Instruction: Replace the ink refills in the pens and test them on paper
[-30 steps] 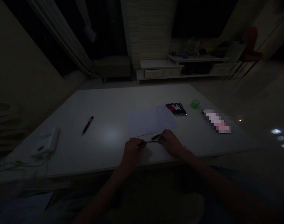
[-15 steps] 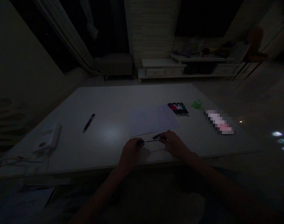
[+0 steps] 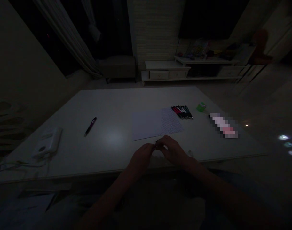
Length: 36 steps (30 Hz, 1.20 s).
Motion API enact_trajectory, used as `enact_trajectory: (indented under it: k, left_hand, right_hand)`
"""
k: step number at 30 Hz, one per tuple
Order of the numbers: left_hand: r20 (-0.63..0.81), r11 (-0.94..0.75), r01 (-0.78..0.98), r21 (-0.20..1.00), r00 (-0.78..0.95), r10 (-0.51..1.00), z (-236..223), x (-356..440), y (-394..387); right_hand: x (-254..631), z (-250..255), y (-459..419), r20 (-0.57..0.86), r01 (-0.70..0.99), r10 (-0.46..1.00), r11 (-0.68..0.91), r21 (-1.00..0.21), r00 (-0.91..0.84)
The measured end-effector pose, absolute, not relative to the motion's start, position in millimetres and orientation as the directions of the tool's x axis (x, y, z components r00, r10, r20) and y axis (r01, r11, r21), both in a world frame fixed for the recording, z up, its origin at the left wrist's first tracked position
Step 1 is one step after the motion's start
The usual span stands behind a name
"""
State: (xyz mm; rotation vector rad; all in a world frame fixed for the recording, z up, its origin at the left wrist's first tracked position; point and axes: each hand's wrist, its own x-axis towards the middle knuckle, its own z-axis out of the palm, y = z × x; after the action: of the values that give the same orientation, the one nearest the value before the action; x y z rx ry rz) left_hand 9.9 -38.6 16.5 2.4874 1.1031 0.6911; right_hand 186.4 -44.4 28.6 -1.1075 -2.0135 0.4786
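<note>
Close to the table's front edge, my left hand [image 3: 141, 158] and my right hand [image 3: 172, 149] meet with their fingertips pinched together. Small dark pen parts [image 3: 156, 145] sit between them, mostly covered by the fingers. The dim light hides which part is in which hand. Just beyond my hands lies a paper sheet [image 3: 146, 124], its right portion filled with writing. A row of several pens [image 3: 182, 112], dark with red, white and green parts, lies by the sheet's far right corner. One dark pen [image 3: 90, 126] rests alone on the left.
The white table [image 3: 107, 102] also bears a green container [image 3: 201, 107], a blurred-out flat object [image 3: 224, 125] at the right, and a white power strip [image 3: 48, 142] with cables at the left. A low cabinet [image 3: 165, 74] stands beyond the table.
My hands have come together; the thin dark rod that stretched between them is now hidden by the fingers. The dark piece at my right hand also shows less.
</note>
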Motion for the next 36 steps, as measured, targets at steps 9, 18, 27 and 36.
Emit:
enact_trajectory:
  k: [9,18,27,36]
  left_hand:
    - [0.217,-0.457,0.690,0.561,0.410,0.886,20.6,-3.1,-31.1]
    - [0.168,-0.446,0.731,0.516,0.424,0.890,15.1,-11.6,-31.7]
    - [0.174,-0.492,0.751,0.440,0.466,0.867,10.7,-12.5,-28.8]
    - [0.194,-0.519,0.735,0.436,0.487,0.852,11.6,-9.1,-30.4]
  right_hand:
    - [224.1,26.6,-22.8,0.240,0.731,0.953,0.296,-0.615,-0.184]
    - [204.8,5.1,-14.6,0.165,0.747,0.962,0.273,-0.606,-0.218]
    - [198.6,22.3,-29.3,0.165,0.535,0.961,0.262,-0.803,-0.223]
    - [191.4,25.6,-30.5,0.215,0.503,0.956,0.288,-0.815,-0.199]
